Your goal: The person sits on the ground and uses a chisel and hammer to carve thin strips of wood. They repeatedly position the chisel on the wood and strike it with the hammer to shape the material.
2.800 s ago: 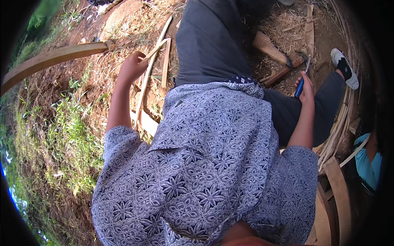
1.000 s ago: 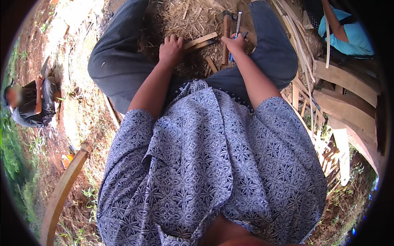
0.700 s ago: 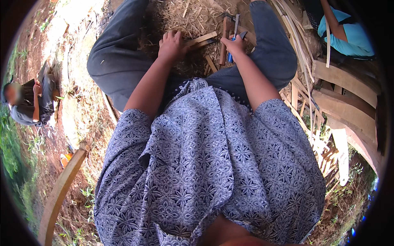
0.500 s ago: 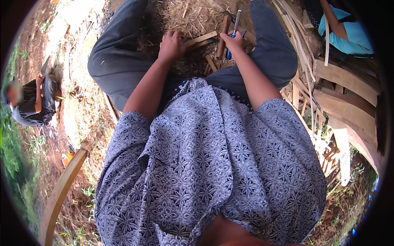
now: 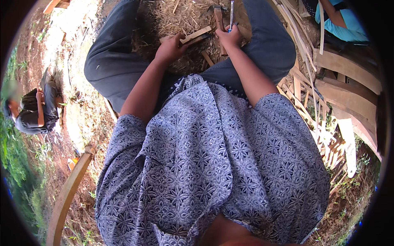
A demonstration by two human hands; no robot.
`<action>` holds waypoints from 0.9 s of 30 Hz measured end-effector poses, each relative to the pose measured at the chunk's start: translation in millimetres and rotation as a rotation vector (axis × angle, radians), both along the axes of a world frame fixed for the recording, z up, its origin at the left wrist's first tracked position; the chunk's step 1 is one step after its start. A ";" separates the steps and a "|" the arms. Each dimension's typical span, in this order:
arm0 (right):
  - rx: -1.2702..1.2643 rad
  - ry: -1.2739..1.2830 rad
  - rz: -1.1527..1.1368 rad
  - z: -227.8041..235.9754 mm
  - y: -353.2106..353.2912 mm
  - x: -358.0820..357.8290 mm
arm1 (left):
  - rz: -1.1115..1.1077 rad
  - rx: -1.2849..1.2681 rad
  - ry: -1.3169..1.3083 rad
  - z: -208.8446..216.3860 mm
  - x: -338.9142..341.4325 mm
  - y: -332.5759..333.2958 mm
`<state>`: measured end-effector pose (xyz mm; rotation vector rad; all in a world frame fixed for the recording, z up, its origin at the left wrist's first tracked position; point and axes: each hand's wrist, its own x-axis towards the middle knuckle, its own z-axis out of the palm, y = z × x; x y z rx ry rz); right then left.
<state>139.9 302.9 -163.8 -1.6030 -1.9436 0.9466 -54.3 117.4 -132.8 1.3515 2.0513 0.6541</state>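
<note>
I sit with knees apart over a patch of straw and wood shavings. My left hand [image 5: 170,47] grips a short flat strip of pale wood [image 5: 197,34] that lies slanted on the ground between my legs. My right hand [image 5: 230,37] is closed around the blue handle of a metal blade tool [image 5: 231,12] that points up and away from me. A narrow wooden piece [image 5: 219,24] lies just left of the tool. My patterned blue shirt fills the lower half of the view.
Curved wooden planks and thin bamboo strips [image 5: 340,94] are piled at the right. A person in a turquoise top [image 5: 340,20] sits at the upper right. Another person [image 5: 33,110] crouches on the dirt at the left. A bent wooden slat [image 5: 65,197] lies at the lower left.
Earlier I was turned the other way, left hand on a curved slat. Over the last second both hands stay between my knees; the right hand has lifted the tool slightly.
</note>
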 end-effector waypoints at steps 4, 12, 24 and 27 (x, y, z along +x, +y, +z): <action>-0.004 -0.117 -0.073 -21.7 13.6 5.6 | 0.077 -0.108 0.036 11.6 -3.1 0.2; -0.311 0.075 0.209 -7.9 -6.7 0.9 | 0.108 0.294 0.431 14.1 -8.7 7.0; -1.110 0.778 0.380 133.6 -55.6 -26.1 | -0.186 0.368 0.229 61.7 10.1 3.4; -1.141 0.776 0.536 133.7 -30.8 -22.8 | -0.008 0.487 0.111 79.8 3.7 2.9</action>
